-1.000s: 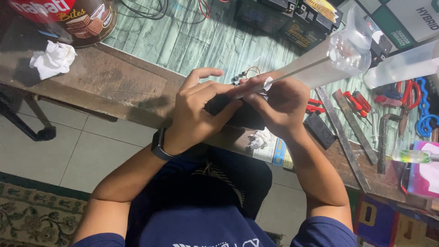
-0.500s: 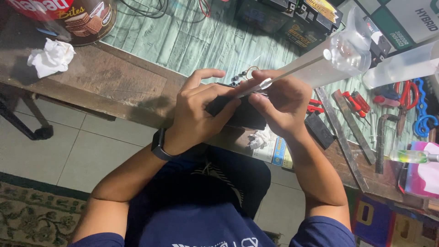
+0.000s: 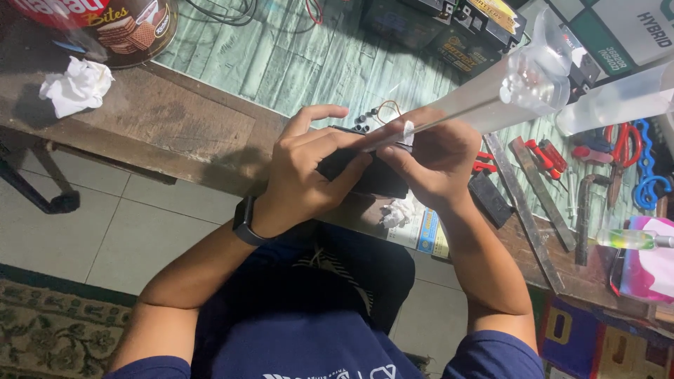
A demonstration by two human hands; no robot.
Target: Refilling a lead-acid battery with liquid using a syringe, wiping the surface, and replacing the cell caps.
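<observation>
A: What were the hands doing at that moment?

B: Both met over the front edge of the table. The left hand wrapped a small black block, thumb underneath and fingers curled over its top, clamped on it. The right hand sat at three o'clock of the block, its fingers pinched together on the narrow end of a long clear tube, which ran up toward one o'clock.

A: Had anything changed over the last second?

B: Very little. The tube's tip, with a bit of white at it, stayed pressed against the block's top edge; the hands only shifted slightly. I judged it steady, careful work at one spot rather than a new step.

A: And around them?

B: A crumpled white tissue lay at ten o'clock beside a round brown tin. Another crumpled tissue sat just under the right hand. At three o'clock lay red-handled pliers, a metal ruler and blue-handled scissors. Dark battery-like boxes stood at twelve o'clock, well apart from the hands. A black band circled the left wrist.
</observation>
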